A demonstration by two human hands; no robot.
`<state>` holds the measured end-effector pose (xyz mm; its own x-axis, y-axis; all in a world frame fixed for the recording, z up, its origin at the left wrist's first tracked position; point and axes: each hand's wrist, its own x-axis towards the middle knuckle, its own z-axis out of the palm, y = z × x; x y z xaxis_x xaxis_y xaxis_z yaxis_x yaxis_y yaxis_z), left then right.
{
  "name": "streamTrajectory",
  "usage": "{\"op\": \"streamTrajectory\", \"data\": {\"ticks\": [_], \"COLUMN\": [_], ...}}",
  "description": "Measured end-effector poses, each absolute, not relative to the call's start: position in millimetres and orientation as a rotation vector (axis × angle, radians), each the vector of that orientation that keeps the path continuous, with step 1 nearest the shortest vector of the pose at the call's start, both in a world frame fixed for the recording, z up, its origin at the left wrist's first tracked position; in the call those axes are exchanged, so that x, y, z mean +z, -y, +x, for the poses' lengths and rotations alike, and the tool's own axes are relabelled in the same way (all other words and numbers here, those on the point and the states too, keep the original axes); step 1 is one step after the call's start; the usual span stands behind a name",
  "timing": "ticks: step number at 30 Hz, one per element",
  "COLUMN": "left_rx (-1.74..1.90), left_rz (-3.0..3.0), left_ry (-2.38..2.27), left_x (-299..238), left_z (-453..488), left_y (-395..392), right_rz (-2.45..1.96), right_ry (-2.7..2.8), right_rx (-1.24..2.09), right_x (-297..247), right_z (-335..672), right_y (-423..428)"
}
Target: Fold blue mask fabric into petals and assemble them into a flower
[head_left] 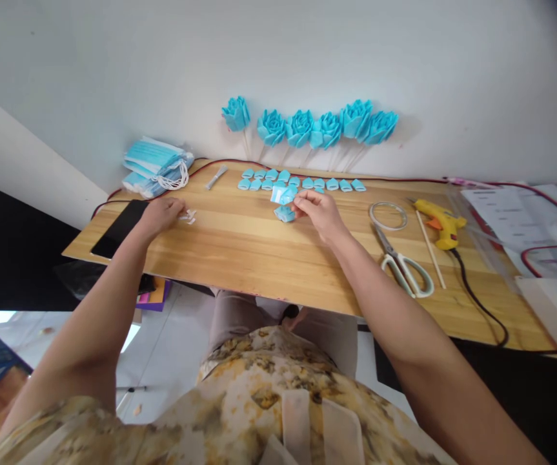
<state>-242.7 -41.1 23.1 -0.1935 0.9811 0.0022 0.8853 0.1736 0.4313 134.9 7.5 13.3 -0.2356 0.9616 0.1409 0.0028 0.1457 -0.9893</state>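
My right hand (321,213) pinches a light blue mask-fabric piece (284,194) with a white patch, held just above the table. Just below it a small folded blue petal (284,214) lies on the wood. Behind, several folded blue petals (307,183) lie in two rows, partly hidden by the held piece and my fingers. On the left, my left hand (162,214) rests on the table, fingers curled together beside small white scraps (189,216); whether anything is between the fingertips is hidden. A black phone (119,229) lies by that wrist.
Several blue fabric roses (300,128) on sticks lean along the wall. Packed face masks (155,165) lie back left, near a small bundle of white strips (217,177). At right are a tape roll (388,216), scissors (404,266), a stick (430,248) and a yellow glue gun (443,223).
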Motion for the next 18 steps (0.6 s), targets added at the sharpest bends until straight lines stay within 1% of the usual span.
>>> {"op": "streamTrajectory", "data": {"ticks": [4, 8, 12, 15, 18], "left_rx": [0.590, 0.693, 0.963, 1.248, 1.324], "left_rz": [1.719, 1.696, 1.805, 1.970, 1.880], "left_ry": [-2.246, -2.206, -2.183, -2.051, -1.785], "left_x": [18, 14, 20, 32, 43], "left_z": [-241, -240, -234, -208, -162], "left_y": [44, 45, 43, 43, 43], "right_rz": [-0.966, -0.950, -0.953, -0.949, -0.946], "right_ry": [1.492, 1.490, 1.482, 1.495, 1.505], "right_rx": [1.261, 1.267, 1.285, 1.287, 1.295], "right_x": [13, 11, 11, 12, 11], "right_z": [135, 134, 133, 133, 134], "right_y": [-8, -8, -8, -7, -6]}}
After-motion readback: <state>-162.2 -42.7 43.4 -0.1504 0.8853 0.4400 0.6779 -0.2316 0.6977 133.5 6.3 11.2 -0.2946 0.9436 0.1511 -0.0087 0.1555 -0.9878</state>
